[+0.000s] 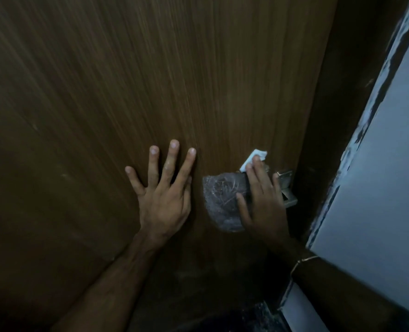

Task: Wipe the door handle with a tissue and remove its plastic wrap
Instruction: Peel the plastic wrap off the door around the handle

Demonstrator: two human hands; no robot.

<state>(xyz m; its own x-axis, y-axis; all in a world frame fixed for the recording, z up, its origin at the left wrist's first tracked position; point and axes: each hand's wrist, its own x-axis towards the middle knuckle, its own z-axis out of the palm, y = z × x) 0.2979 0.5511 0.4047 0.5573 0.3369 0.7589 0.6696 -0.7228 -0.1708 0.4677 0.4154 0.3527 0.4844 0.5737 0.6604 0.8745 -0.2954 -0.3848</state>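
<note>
- Where the brown wooden door [150, 80] fills the view from 9 to 1 o'clock, broad bare panel above and left of both hands.
- Left hand [165, 195] pressed flat on the door just left of centre, fingers spread wide, holding nothing.
- Right hand [262, 202] at 4 o'clock of centre, laid over the door handle [285, 177], grip closed loosely on a white tissue [253, 157] with one corner poking out past the fingertips at 12 o'clock of the hand.
- Plastic wrap [219, 200] crinkled and cloudy, still around the handle's left part, between the two hands and touching the right thumb.
- Bare metal of the handle showing only at 3 o'clock of the right hand, close to the door's edge; dark door frame [342, 116] just beyond, then a pale grey wall [390, 164] with a chipped edge.
- Little room between handle and frame; ample room toward 9 o'clock.
- Middle of the handle hidden under the right hand; shape under the wrap hard to make out.
- Thin bracelet [304, 259] on the right wrist; forearm beyond it lost in shadow.
- Lower edge of view dark, floor unreadable.
</note>
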